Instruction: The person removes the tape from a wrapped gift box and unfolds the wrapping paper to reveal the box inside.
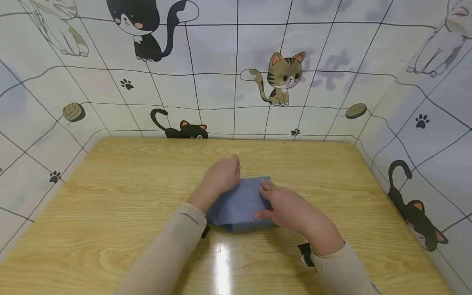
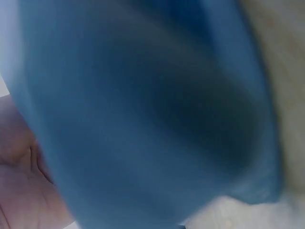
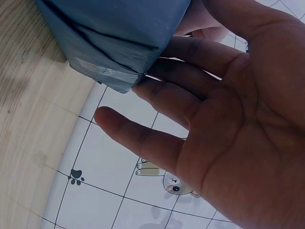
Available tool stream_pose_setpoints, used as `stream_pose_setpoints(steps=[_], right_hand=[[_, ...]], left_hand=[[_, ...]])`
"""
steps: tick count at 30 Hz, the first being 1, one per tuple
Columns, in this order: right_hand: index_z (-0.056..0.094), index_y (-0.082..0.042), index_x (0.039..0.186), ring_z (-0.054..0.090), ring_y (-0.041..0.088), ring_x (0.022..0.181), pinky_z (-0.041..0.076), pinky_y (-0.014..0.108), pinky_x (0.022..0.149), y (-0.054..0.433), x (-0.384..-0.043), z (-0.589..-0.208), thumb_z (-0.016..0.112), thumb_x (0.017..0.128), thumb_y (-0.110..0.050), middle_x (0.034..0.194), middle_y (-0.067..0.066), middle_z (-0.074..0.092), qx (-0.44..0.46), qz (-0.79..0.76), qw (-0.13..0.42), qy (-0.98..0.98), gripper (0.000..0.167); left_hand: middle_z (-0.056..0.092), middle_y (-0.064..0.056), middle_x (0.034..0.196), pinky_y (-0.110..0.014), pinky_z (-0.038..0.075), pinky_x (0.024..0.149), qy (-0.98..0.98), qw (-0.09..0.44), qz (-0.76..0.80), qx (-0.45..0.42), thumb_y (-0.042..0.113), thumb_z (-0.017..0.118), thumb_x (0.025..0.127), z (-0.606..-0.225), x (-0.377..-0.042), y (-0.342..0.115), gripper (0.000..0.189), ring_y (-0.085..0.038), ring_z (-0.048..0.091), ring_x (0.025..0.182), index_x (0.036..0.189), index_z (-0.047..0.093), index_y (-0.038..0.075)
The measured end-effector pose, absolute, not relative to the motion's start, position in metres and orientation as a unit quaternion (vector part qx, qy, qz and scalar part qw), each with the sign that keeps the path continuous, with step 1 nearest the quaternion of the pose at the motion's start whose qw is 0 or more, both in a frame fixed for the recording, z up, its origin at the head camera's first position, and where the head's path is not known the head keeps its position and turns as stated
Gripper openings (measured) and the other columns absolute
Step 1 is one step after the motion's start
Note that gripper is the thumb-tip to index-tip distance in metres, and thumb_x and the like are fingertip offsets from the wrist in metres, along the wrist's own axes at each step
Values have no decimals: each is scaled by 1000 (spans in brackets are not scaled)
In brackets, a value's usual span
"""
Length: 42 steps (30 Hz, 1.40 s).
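A flat parcel in blue-grey wrapping (image 1: pixel 243 205) lies on the table between both hands. Its near left corner slants into a folded flap. My left hand (image 1: pixel 222 175) grips the far left edge, its fingertips partly hidden. Blurred blue wrapping (image 2: pixel 143 124) fills most of the left wrist view, with part of the left palm (image 2: pixel 28 176) beside it. On the parcel's right side rests my right hand (image 1: pixel 291 207), fingers extended and thumb over the top. In the right wrist view, its fingers touch the folded end, where a shiny strip of tape (image 3: pixel 107 71) shows.
The wood-grain table (image 1: pixel 129 176) extends around the parcel. White panels (image 1: pixel 221 90) printed with cats and grid lines stand behind it and at both sides. A black strap piece (image 1: pixel 306 254) shows at the right wrist.
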State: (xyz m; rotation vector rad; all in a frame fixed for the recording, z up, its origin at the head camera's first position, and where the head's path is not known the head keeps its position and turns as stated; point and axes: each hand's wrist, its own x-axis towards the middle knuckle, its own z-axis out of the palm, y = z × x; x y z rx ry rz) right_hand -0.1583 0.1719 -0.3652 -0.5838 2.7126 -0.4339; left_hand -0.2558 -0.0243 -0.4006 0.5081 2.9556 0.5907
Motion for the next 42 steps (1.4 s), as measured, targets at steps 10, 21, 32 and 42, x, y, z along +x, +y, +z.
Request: stream_pose_setpoints(steps=[10,21,32,42], right_hand=[[42,5,159,31,43,160,40,56,124,172,-158,-366,75,99,-42,174,23,27,-194,-156,175,952,84],[41,-1,163,42,43,155,48,57,116,186,-151,-372,73,98,-51,179,18,15,-207,-163,80,961,88],[35,2,164,44,44,153,46,57,118,187,-144,-381,64,104,-52,175,23,23,-180,-162,139,960,86],[37,6,161,41,45,154,44,58,120,180,-142,-379,67,103,-50,173,27,26,-179,-163,134,961,87]], left_hand=[[75,-7,103,-33,50,65,929,48,350,107,31,45,115,-379,-248,-37,32,-18,63,73,123,68,10],[68,-10,144,-54,57,104,966,69,171,180,47,65,105,-373,-190,-42,50,-34,63,134,139,67,9],[63,-14,148,-53,59,102,968,86,158,177,55,75,96,-381,-173,-40,72,-35,65,130,148,60,6],[71,-11,97,-43,60,71,968,-13,140,209,23,61,109,-383,-168,-34,18,-23,68,81,110,69,6]])
